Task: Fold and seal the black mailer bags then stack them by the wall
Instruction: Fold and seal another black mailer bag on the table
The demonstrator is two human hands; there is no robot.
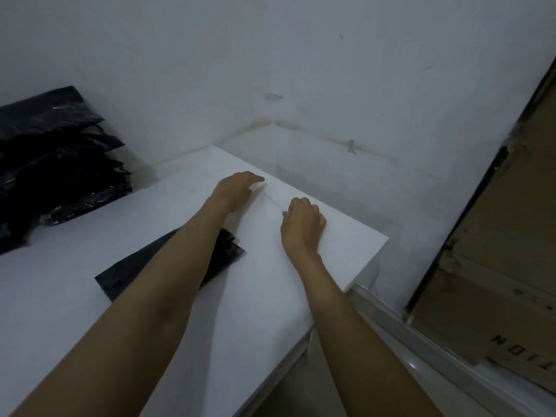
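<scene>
Both grips (237,188) (302,219) lie beyond the black mailer bag (168,266).

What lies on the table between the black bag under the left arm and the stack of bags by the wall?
Nothing: the head view shows only bare white table between the bag and the stack.

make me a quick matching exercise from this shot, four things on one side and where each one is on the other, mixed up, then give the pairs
Things:
1. stack of black mailer bags
2. single black mailer bag
3. cardboard box
4. hands: left hand, right hand

Places:
A. flat on the table under the left forearm
B. far right, off the table
C. far left, against the wall
D. near the table's far corner, apparently with a thin pale strip between them

Pairs: 1-C, 2-A, 3-B, 4-D
</scene>
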